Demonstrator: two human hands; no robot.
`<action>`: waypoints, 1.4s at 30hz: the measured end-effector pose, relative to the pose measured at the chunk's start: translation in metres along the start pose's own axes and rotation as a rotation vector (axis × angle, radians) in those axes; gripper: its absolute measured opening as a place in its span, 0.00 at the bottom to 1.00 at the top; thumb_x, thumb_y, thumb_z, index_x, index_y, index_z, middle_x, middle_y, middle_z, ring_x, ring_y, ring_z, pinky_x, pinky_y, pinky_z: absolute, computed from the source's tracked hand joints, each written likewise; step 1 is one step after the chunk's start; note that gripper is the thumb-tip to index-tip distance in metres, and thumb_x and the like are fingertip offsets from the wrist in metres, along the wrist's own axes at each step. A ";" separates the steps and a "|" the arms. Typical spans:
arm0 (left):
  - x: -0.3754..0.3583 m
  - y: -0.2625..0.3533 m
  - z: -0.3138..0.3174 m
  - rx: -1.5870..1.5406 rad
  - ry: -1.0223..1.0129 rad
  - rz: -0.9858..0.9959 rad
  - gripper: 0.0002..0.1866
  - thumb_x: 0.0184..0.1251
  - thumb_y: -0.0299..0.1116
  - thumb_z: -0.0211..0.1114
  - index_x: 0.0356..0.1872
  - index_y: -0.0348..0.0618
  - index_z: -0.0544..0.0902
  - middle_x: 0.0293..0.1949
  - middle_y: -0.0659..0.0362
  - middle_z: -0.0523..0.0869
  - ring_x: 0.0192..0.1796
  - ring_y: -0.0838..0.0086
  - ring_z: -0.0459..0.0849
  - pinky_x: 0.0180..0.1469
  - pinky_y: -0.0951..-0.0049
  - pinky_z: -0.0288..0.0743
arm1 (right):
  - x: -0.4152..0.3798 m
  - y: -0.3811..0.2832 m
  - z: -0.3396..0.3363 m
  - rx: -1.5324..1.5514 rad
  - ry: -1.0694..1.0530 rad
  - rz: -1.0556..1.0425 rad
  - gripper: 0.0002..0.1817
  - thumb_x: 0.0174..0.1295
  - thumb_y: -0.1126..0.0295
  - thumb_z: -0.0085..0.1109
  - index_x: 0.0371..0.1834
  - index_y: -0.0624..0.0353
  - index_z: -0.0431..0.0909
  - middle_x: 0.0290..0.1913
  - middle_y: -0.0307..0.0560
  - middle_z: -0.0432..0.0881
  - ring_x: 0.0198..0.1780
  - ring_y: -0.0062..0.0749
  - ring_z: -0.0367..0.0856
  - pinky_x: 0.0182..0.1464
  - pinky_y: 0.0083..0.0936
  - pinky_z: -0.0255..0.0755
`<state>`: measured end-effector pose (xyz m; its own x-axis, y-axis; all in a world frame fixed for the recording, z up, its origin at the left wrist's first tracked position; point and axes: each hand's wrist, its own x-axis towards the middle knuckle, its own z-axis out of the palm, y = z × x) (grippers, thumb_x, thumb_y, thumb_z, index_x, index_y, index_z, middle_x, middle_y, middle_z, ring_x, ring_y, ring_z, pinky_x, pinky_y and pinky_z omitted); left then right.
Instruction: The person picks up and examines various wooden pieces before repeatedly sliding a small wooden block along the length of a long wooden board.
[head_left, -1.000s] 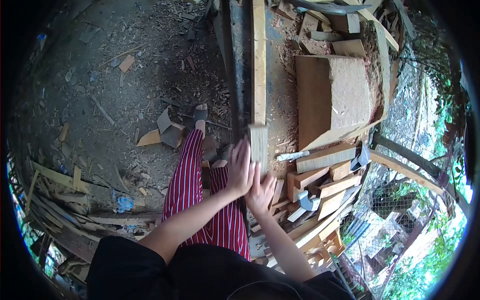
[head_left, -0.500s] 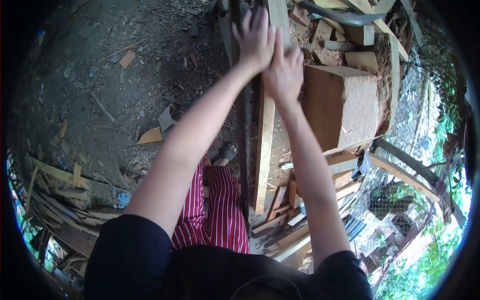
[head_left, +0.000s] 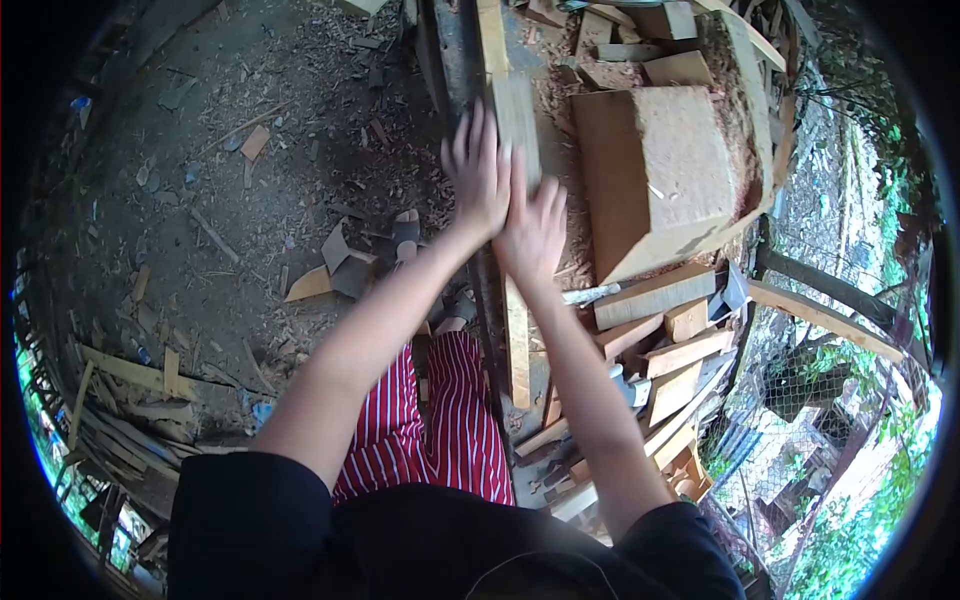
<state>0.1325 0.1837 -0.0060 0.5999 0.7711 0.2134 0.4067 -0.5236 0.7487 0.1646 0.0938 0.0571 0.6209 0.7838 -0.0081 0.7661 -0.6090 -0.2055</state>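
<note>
My left hand (head_left: 480,190) lies over the dark bench edge, fingers spread forward, slightly blurred. Beside it, my right hand (head_left: 530,225) has its fingers stretched out over the near end of a flat greyish board (head_left: 517,120); the thumbs meet between the hands. Under the board runs a long, narrow pale strip of wood (head_left: 517,350), which shows beyond both ends of it. Whether either hand grips the board's sides cannot be seen. To the right stands a large wooden block (head_left: 690,160) with a rough pale face.
Offcuts (head_left: 675,300) are piled right of the strip, with more scraps and shavings behind the block. Wood chips litter the dirt floor (head_left: 240,200) at left, and my feet show below the bench. Wire mesh (head_left: 800,390) and branches are at the far right.
Both hands have come back toward my body along the strip, with the greyish board now nearer too. The view has shifted slightly, and more of the offcut pile shows.
</note>
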 end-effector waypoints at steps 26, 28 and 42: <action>-0.239 0.083 0.018 0.024 -0.069 -0.455 0.41 0.58 0.30 0.65 0.71 0.30 0.56 0.54 0.40 0.67 0.58 0.46 0.68 0.62 0.50 0.62 | -0.117 0.083 -0.096 0.343 0.292 0.056 0.28 0.67 0.70 0.53 0.73 0.53 0.67 0.58 0.63 0.72 0.57 0.54 0.70 0.61 0.49 0.65; -0.274 0.091 0.020 0.008 -0.171 -0.562 0.38 0.61 0.32 0.64 0.70 0.30 0.58 0.58 0.36 0.69 0.63 0.41 0.68 0.69 0.52 0.61 | -0.197 0.075 -0.045 0.465 0.084 0.102 0.26 0.71 0.66 0.50 0.72 0.59 0.65 0.59 0.65 0.71 0.60 0.57 0.70 0.61 0.48 0.66; -0.220 0.111 -0.042 -0.910 -0.271 -0.829 0.32 0.74 0.36 0.59 0.73 0.34 0.59 0.51 0.52 0.79 0.53 0.73 0.78 0.59 0.71 0.72 | -0.270 0.040 -0.059 0.426 -0.291 0.253 0.44 0.64 0.65 0.58 0.79 0.58 0.44 0.47 0.65 0.73 0.36 0.60 0.81 0.35 0.47 0.79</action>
<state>0.0169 -0.0290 0.0565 0.5578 0.5923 -0.5814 0.1713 0.6033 0.7789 0.0371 -0.1489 0.1090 0.6589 0.6576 -0.3652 0.4271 -0.7267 -0.5381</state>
